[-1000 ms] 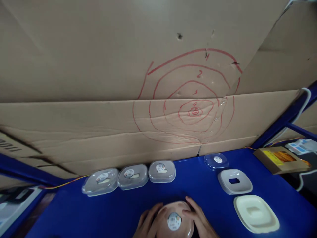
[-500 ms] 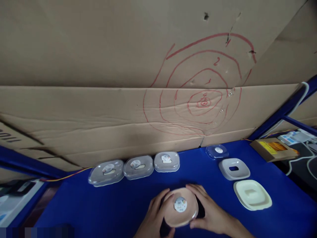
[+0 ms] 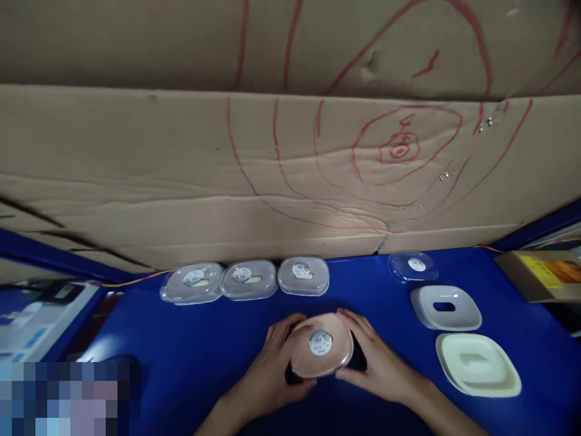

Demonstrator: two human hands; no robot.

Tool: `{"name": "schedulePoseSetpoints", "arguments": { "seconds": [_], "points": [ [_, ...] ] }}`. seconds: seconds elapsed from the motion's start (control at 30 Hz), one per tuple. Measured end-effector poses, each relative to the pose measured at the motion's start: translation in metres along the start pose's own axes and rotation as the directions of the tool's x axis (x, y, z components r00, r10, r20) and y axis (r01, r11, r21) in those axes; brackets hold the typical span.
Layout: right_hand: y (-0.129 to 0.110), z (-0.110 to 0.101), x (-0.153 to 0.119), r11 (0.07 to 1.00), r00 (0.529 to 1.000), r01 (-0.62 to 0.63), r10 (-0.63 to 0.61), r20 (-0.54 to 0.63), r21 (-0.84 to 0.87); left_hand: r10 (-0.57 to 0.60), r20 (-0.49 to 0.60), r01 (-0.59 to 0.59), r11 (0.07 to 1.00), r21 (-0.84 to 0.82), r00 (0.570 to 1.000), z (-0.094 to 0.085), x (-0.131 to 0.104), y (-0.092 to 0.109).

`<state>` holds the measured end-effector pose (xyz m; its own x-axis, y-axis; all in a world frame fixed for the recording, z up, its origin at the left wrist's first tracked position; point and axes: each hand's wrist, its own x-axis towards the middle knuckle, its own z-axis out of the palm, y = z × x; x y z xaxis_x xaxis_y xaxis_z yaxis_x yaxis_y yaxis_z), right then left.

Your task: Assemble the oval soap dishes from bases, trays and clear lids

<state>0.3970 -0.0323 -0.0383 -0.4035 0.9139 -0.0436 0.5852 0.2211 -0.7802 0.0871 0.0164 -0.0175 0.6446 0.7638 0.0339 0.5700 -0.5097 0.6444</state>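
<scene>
A pink soap dish (image 3: 321,362) with a clear cover and a round white sticker is held between my two hands over the blue table. My left hand (image 3: 271,363) grips its left side, fingers at the far edge and thumb at the near edge. On the opposite side, my right hand (image 3: 374,363) holds the right edge between thumb and fingers. To the right lie a clear lid (image 3: 400,267), a whitish tray (image 3: 465,304) with an oval hole, and a cream dish base (image 3: 508,372) with a raised middle. The underside of the held dish is hidden.
Three lidded soap dishes, the left (image 3: 181,290), middle (image 3: 229,287) and right (image 3: 290,286) ones, line the back of the blue table (image 3: 181,363). Behind stands a cardboard wall (image 3: 136,151) with red rings. A cardboard box (image 3: 521,275) sits at the right edge.
My view has tipped down, so the cardboard wall and its rings sit higher in the picture. Both hands still hold the pink soap dish, which appears slightly turned.
</scene>
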Motion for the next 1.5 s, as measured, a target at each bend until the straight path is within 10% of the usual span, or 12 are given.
{"name": "schedulePoseSetpoints", "arguments": {
  "seconds": [1.17, 1.5],
  "points": [
    [-0.008, -0.013, 0.006, 0.998, 0.999, 0.038, -0.04, -0.034, -0.059, 0.039, 0.009, -0.038, 0.988, -0.147, 0.999, -0.009, -0.007, -0.012],
    [-0.004, -0.012, 0.003, 0.99, 0.994, 0.086, -0.093, -0.053, -0.114, 0.008, -0.054, -0.031, 0.9, -0.434, 0.998, -0.01, -0.004, -0.009]
  ]
}}
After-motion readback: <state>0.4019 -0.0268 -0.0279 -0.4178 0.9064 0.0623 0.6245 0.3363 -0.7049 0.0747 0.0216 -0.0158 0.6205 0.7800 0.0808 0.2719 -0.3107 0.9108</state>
